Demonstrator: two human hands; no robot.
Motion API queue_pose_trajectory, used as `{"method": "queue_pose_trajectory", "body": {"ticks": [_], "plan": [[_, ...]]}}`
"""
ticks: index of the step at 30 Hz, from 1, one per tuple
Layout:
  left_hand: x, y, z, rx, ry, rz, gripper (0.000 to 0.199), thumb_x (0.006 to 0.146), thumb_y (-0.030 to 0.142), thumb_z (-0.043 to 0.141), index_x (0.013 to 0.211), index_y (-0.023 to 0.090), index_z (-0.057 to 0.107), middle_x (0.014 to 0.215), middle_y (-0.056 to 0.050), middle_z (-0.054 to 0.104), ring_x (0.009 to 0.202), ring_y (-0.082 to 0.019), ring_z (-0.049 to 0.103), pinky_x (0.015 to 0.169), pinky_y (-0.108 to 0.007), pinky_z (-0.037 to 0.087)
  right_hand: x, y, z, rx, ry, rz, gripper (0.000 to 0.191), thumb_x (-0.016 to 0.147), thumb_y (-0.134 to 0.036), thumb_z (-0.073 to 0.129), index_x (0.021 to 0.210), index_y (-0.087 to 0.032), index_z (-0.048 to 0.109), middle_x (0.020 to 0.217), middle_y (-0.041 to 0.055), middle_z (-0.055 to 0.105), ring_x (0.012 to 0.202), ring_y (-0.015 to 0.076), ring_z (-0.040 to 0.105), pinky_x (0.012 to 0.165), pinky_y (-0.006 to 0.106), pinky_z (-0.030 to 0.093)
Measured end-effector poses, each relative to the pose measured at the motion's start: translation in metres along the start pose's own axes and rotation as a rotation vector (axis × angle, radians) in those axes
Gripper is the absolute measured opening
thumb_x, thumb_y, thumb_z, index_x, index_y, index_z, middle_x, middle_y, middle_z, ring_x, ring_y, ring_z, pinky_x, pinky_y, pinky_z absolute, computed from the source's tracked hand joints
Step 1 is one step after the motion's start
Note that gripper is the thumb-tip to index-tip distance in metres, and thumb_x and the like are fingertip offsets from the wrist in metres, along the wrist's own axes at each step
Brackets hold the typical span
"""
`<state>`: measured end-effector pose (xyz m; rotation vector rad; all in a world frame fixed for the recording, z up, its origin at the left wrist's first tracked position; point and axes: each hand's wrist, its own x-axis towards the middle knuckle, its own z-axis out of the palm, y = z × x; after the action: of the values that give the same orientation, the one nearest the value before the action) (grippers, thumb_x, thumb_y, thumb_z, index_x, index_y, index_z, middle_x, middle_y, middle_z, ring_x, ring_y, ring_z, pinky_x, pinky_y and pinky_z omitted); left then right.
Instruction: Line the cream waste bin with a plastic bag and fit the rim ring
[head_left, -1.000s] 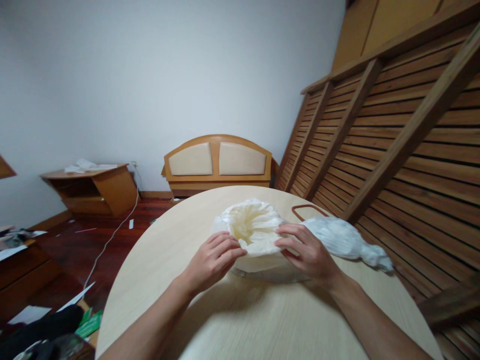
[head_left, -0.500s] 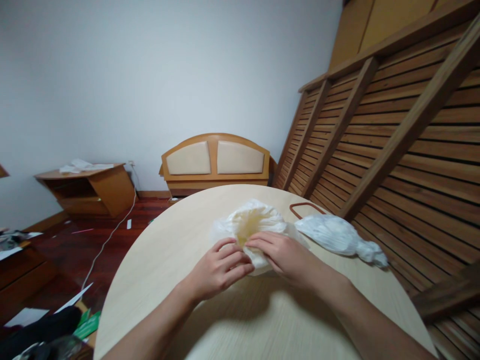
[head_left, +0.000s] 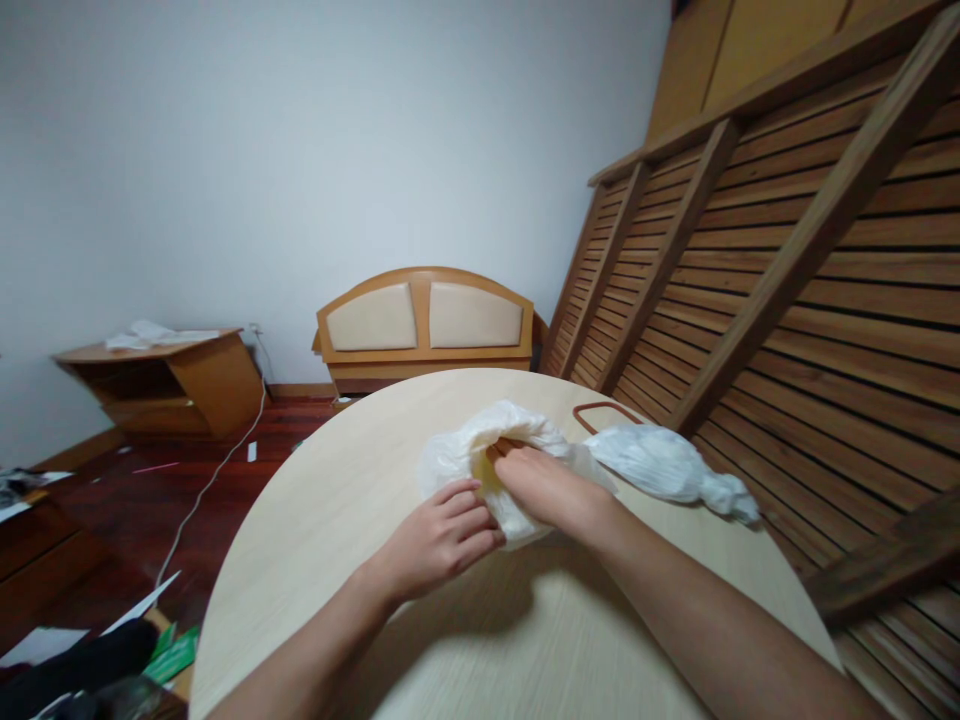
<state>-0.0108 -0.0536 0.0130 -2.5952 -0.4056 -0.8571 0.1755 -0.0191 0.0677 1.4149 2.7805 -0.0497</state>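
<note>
A white plastic bag lies on the round pale table, its mouth spread and something yellowish showing inside. My left hand is closed on the bag's near-left rim. Through the mouth reaches my right hand; its fingertips are hidden in the bag, so what they touch does not show. Right of this bag rests a second white bag, bunched and twisted narrow at its right end. Behind that one lies a thin brown rounded frame, partly covered.
A slatted wooden panel leans close along the table's right side. Beyond the table stands a headboard. At left are a low cabinet, a white cable on the floor, and papers and green packets low down.
My right hand has moved from the bag's near rim forward into its mouth. The left hand stays at the rim. The view has shifted slightly.
</note>
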Motion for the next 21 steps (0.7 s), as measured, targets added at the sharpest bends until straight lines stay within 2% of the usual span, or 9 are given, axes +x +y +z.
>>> {"method": "queue_pose_trajectory", "body": {"ticks": [3, 9, 13, 16, 21], "plan": [[0.0, -0.001, 0.0, -0.002, 0.006, -0.007, 0.022, 0.103, 0.017, 0.046, 0.099, 0.019, 0.067, 0.084, 0.0, 0.072, 0.086, -0.015, 0.064, 0.105, -0.036, 0.048, 0.001, -0.004, 0.005, -0.024, -0.017, 0.027, 0.038, 0.095, -0.005, 0.038, 0.116, -0.002, 0.071, 0.116, 0.0255, 0.072, 0.11, 0.0331, 0.07, 0.092, 0.037, 0.051], [-0.002, -0.005, -0.001, 0.009, 0.023, -0.009, 0.023, 0.103, 0.016, 0.045, 0.1, 0.019, 0.068, 0.085, -0.001, 0.072, 0.089, -0.015, 0.064, 0.108, -0.037, 0.046, 0.004, -0.004, 0.008, -0.007, -0.148, 0.028, 0.039, 0.098, -0.023, 0.044, 0.1, -0.008, 0.08, 0.101, 0.0225, 0.078, 0.095, 0.0315, 0.075, 0.079, 0.033, 0.054], [-0.003, -0.006, -0.001, 0.001, 0.016, -0.017, 0.024, 0.103, 0.015, 0.044, 0.102, 0.019, 0.068, 0.084, -0.001, 0.072, 0.086, -0.015, 0.064, 0.106, -0.038, 0.048, 0.007, -0.005, 0.005, 0.018, -0.092, 0.076, 0.043, 0.099, -0.021, 0.038, 0.112, -0.006, 0.076, 0.113, 0.0241, 0.075, 0.103, 0.0308, 0.073, 0.083, 0.033, 0.053], [-0.002, -0.004, -0.002, -0.013, 0.011, -0.011, 0.024, 0.103, 0.015, 0.043, 0.102, 0.018, 0.067, 0.085, -0.001, 0.073, 0.087, -0.015, 0.065, 0.105, -0.037, 0.049, 0.014, -0.005, 0.005, 0.045, -0.096, 0.074, 0.039, 0.097, -0.023, 0.045, 0.119, -0.007, 0.073, 0.118, 0.0218, 0.074, 0.105, 0.0295, 0.073, 0.085, 0.032, 0.053], [0.001, 0.0, -0.003, -0.034, -0.022, 0.003, 0.021, 0.103, 0.015, 0.046, 0.102, 0.018, 0.067, 0.086, -0.001, 0.073, 0.089, -0.015, 0.066, 0.107, -0.036, 0.048, 0.029, -0.003, 0.012, 0.065, -0.095, 0.056, 0.037, 0.09, -0.017, 0.055, 0.121, -0.008, 0.072, 0.118, 0.0205, 0.074, 0.106, 0.0274, 0.072, 0.091, 0.03, 0.051]]}}
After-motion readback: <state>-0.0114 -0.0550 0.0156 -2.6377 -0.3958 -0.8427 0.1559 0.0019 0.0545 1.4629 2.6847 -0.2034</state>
